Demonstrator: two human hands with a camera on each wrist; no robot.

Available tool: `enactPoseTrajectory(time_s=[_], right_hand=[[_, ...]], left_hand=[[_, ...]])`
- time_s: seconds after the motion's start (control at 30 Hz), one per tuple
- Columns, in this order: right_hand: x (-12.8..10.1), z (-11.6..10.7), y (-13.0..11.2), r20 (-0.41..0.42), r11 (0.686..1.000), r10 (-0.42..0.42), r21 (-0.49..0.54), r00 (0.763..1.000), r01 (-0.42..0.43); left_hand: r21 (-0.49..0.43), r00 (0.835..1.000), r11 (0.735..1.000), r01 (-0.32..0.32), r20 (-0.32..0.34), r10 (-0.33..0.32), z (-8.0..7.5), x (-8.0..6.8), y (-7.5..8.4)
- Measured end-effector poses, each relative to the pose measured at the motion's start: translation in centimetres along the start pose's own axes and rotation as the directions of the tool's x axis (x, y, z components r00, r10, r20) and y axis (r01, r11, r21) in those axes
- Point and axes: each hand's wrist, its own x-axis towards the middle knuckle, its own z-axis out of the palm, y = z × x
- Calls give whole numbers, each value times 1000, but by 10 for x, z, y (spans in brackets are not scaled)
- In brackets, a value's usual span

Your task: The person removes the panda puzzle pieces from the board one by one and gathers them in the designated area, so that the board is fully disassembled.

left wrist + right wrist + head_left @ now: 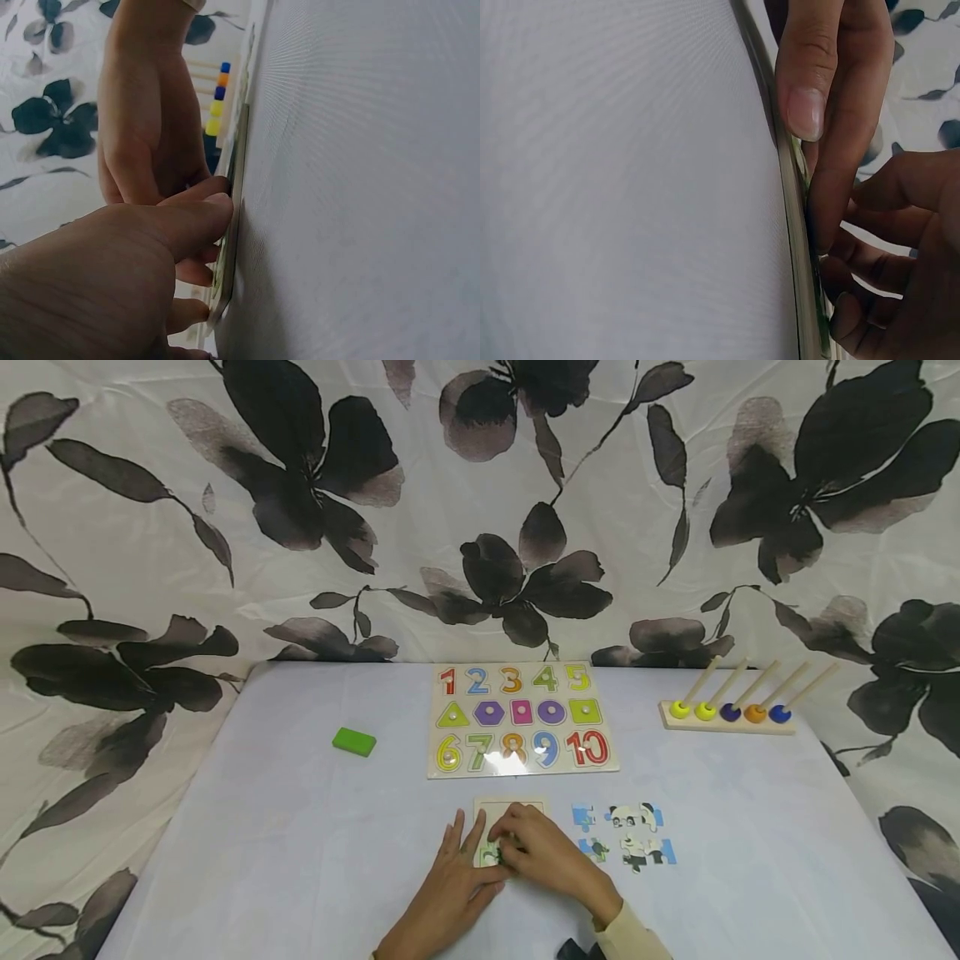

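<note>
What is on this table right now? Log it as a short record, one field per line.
surface: table under a pale cloth
left hand: fingers flat on the puzzle tray, holding it down
right hand: fingers curled over a piece at the tray's near edge
loose pieces: panda jigsaw bits right of the tray
behind tray: number and shape board
far right: peg rack with coloured beads
left: green block, apart from everything
</note>
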Motion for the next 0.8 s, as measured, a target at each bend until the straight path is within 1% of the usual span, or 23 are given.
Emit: enactPoseTrajectory(time_s=[0.27,0.4,0.57,0.63,0.8], right_hand=[[0,0,0,-12,999,18,49,1000,-17],[-1,-1,0,-17,997,15,76,1000,-14],[-1,-1,0,-19,994,2,107,1000,0],[0,-1,0,-13,993,6,120,1000,-4],[-1,0,1,1,990,2,138,1000,-2]], left_hand=[[-5,1000,1000,13,6,-13,1,1,-1],[-1,1000,1000,-1,1,1,1,1,-2],[20,999,999,-34,-26,34,1,0,-2],[23,999,999,-38,-31,39,1,0,-2],[13,999,1000,-25,-24,26,0,0,-1]])
